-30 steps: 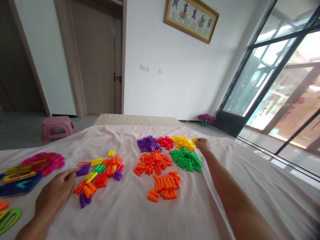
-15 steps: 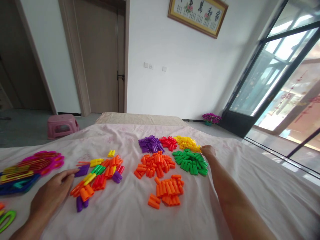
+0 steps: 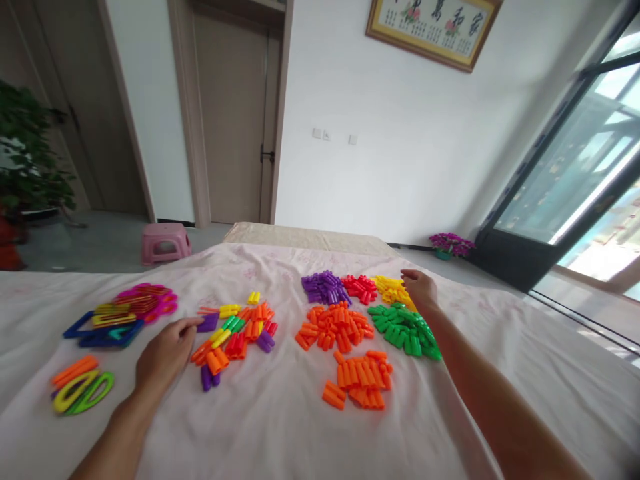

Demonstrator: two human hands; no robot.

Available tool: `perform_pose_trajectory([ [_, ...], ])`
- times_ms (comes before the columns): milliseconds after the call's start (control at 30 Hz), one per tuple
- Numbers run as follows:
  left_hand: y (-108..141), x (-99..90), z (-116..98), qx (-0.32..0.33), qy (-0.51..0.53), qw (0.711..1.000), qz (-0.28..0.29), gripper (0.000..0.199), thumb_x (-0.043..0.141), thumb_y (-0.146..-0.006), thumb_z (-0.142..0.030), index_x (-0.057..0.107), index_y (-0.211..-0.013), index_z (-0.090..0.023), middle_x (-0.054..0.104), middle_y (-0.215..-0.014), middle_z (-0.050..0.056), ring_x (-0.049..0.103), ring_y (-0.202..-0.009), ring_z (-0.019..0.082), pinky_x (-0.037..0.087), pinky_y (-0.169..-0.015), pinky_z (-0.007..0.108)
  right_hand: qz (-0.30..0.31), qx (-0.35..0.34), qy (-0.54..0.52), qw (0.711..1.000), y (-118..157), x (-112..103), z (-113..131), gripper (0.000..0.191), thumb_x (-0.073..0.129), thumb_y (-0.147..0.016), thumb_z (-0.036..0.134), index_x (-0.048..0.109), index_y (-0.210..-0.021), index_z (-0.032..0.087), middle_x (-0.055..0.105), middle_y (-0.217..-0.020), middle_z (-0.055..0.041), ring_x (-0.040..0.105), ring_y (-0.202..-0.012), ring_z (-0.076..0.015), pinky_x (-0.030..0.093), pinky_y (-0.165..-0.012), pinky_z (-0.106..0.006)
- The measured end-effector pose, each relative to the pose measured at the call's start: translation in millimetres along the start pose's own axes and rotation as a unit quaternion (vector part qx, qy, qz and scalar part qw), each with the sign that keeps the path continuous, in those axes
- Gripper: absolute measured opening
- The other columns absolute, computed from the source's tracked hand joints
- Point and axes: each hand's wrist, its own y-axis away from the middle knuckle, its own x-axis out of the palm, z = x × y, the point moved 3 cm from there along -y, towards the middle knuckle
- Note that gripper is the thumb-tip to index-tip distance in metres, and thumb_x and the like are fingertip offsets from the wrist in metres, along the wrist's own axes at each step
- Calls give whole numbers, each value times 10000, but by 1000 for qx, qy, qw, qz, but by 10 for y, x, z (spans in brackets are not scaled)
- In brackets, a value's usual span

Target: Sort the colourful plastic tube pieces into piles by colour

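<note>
My left hand [image 3: 167,353] reaches to the left edge of a mixed pile of plastic tubes [image 3: 236,341], in orange, red, yellow, green and purple. Its thumb and forefinger close on the edge of a purple plastic piece [image 3: 207,323], which rests on the cloth. Above the far right side of the sorted heaps is my right hand [image 3: 421,289], fingers bent and slightly apart, nothing visible between them. It partly covers the yellow tubes [image 3: 391,291]. Close to it lie the green tubes [image 3: 406,330], red tubes [image 3: 361,288], purple tubes [image 3: 325,287] and orange tubes [image 3: 336,325].
A wrinkled pale cloth [image 3: 270,427] covers the surface. At left lie flower-shaped magenta pieces [image 3: 167,303], a blue frame piece [image 3: 80,327] and green and yellow ring pieces [image 3: 97,393]. More orange tubes [image 3: 363,375] sit nearer me. A pink stool [image 3: 166,243] stands beyond.
My right hand has lifted slightly from the right edge of the yellow tubes to above them. My left hand stays at the purple piece. The view has turned left.
</note>
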Motion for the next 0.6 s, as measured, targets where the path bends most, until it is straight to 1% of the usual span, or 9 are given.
perform_pose_trajectory([
  [67, 17, -14, -17, 3, 8, 1000, -8, 403, 422, -919, -403, 731, -1162, -312, 710, -1246, 24, 663, -1055, 268, 488, -786, 313, 69, -65, -106, 990, 232, 198, 541, 387, 530, -850, 252, 711, -1175, 143, 767, -993, -98, 715, -794, -177, 545, -702, -259],
  [133, 30, -25, -29, 7, 17, 1000, -10, 395, 419, -921, -385, 733, -1149, -314, 711, -1246, 15, 661, -1074, 260, 488, -805, 311, 149, -141, -140, 969, 591, 401, 1087, 333, 559, -832, 254, 741, -1094, 159, 770, -909, -78, 701, -760, -178, 540, -681, -264],
  [200, 40, -33, -37, 7, 28, 1000, -8, 392, 414, -923, -380, 732, -1144, -315, 711, -1248, 10, 656, -1090, 258, 484, -820, 312, 241, -230, -155, 930, 1029, 613, 1579, 279, 584, -825, 232, 754, -1041, 186, 771, -917, -53, 701, -804, -180, 540, -734, -275],
  [267, 46, -40, -41, 7, 37, 999, -11, 388, 421, -922, -381, 731, -1145, -310, 717, -1235, 15, 658, -1083, 258, 480, -814, 312, 289, -320, -153, 889, 1454, 813, 1981, 270, 582, -824, 180, 761, -1026, 197, 765, -1003, -51, 699, -899, -184, 530, -814, -284],
  [300, 48, -43, -42, 7, 40, 999, -12, 386, 425, -921, -383, 730, -1145, -308, 721, -1224, 19, 661, -1073, 258, 478, -808, 312, 307, -349, -145, 874, 1633, 917, 2144, 291, 573, -834, 168, 756, -1059, 195, 759, -1040, -56, 697, -922, -184, 525, -836, -286],
  [367, 48, -47, -42, 7, 44, 999, -15, 382, 428, -920, -383, 729, -1143, -306, 729, -1204, 24, 665, -1055, 259, 472, -796, 311, 338, -378, -120, 853, 1897, 1140, 2418, 319, 570, -862, 182, 736, -1134, 197, 745, -1112, -63, 694, -949, -184, 519, -862, -287],
  [400, 47, -48, -42, 7, 46, 999, -16, 381, 426, -921, -381, 728, -1142, -307, 730, -1200, 24, 665, -1052, 258, 469, -794, 310, 348, -384, -101, 850, 1977, 1253, 2536, 336, 565, -873, 186, 723, -1169, 200, 735, -1151, -65, 686, -992, -187, 509, -897, -289],
  [500, 39, -47, -37, 7, 52, 999, -13, 380, 418, -923, -371, 722, -1143, -315, 731, -1194, 17, 662, -1057, 251, 457, -798, 304, 358, -361, -16, 861, 2044, 1594, 2823, 396, 537, -902, 188, 669, -1273, 233, 689, -1271, -47, 630, -1154, -188, 455, -1002, -283],
  [600, 27, -42, -29, 7, 68, 998, -11, 370, 421, -924, -364, 721, -1137, -328, 732, -1192, 1, 659, -1063, 232, 448, -795, 291, 358, -317, 48, 877, 1993, 1873, 3011, 445, 502, -936, 233, 592, -1371, 236, 650, -1334, -68, 595, -1219, -206, 460, -996, -303],
])
